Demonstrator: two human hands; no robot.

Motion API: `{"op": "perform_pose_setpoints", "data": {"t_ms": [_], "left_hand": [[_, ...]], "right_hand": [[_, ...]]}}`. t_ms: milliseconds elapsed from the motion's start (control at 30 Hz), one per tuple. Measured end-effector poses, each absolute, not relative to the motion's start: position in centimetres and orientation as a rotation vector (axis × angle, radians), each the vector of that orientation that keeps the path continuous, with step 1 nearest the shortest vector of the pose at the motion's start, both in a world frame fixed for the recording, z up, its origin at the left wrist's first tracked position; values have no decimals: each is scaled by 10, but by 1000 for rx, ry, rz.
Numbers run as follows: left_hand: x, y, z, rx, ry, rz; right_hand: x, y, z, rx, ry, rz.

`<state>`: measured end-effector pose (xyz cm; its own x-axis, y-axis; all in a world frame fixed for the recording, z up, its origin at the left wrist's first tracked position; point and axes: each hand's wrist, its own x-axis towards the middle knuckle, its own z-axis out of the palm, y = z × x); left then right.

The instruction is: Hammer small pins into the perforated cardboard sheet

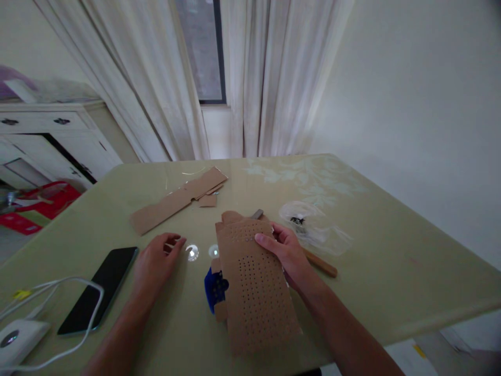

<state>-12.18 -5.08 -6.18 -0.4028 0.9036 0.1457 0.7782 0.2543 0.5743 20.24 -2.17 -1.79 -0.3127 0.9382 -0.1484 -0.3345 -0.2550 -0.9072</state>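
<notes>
My right hand grips the right edge of a brown cardboard sheet punched with rows of small holes, holding it tilted over the table. A blue plastic object sticks out from under the sheet's left edge. My left hand rests on the table, fingers loosely curled, holding nothing, between a black phone and the sheet. A tool with a wooden handle lies behind my right hand, its metal tip showing above the sheet.
Cardboard scraps lie further back on the glossy greenish table. A clear plastic bag with a small dark item lies to the right. White cables and a white charger sit at the near left. Curtains hang behind.
</notes>
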Motion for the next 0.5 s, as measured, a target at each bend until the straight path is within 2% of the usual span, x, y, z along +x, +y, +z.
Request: {"op": "perform_pose_setpoints", "data": {"t_ms": [100, 200, 367, 500], "left_hand": [[-99, -60, -50, 1749, 2205, 1216], [-67, -69, -28, 2112, 1839, 1490], [-22, -70, -3, 2429, 1186, 1481], [-10, -67, -18, 2426, 1038, 1605]], "right_hand": [[203, -26, -12, -869, -961, 1776], [203, -30, -10, -799, -918, 1847], [204, -31, -15, -690, -929, 1874], [208, -31, -19, -670, -967, 1933]]}}
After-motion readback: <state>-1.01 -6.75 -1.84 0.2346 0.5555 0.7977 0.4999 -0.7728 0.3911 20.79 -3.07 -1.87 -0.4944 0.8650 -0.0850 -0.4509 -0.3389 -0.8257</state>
